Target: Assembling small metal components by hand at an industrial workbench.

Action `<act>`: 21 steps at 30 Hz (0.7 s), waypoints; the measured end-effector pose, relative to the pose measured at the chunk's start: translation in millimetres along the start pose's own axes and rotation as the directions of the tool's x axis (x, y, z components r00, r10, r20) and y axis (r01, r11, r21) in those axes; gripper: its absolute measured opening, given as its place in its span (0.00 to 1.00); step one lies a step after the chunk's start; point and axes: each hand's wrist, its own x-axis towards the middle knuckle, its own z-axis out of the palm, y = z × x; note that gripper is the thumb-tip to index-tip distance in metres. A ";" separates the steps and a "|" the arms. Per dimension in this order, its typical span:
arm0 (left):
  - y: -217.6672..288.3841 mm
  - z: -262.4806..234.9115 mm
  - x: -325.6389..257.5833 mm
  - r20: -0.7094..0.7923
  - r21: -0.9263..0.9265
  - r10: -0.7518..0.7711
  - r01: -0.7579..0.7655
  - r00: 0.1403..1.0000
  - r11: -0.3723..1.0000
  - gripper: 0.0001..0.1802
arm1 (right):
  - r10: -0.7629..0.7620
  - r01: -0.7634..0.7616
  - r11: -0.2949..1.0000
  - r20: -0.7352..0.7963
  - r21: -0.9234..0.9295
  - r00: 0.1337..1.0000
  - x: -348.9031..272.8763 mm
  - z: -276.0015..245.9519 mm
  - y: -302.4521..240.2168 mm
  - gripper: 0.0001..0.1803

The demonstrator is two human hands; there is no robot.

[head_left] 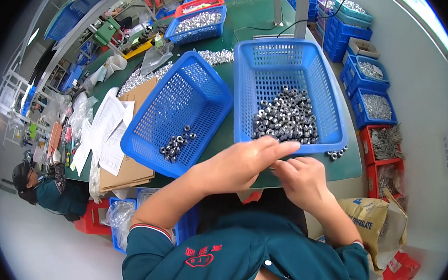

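Note:
My left hand (245, 165) and my right hand (303, 182) meet at the near rim of the right blue basket (336, 120). The left fingers point right and press together over the right hand. My right fingers curl in toward the left ones. Anything between them is hidden. A heap of small, ring-shaped metal nuts (289, 116) fills the near half of this basket. To its left stands a second blue basket (147, 118), tilted in view, with a smaller group of nuts (176, 145) at its near end.
A few loose nuts (336, 153) lie beside the right basket on the green table (356, 169). Cardboard (121, 171) and papers (106, 131) are at the left. Many shiny small parts (217, 56) spread behind the baskets. Stacked bins (371, 101) line the right; another person (56, 195) works far left.

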 end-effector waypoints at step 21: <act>-88.1 3.4 -5.5 -0.653 0.352 -0.116 0.436 0.748 0.828 0.09 | 0.372 -0.411 0.820 0.175 0.399 0.912 -54.8 32.7 -12.4 0.04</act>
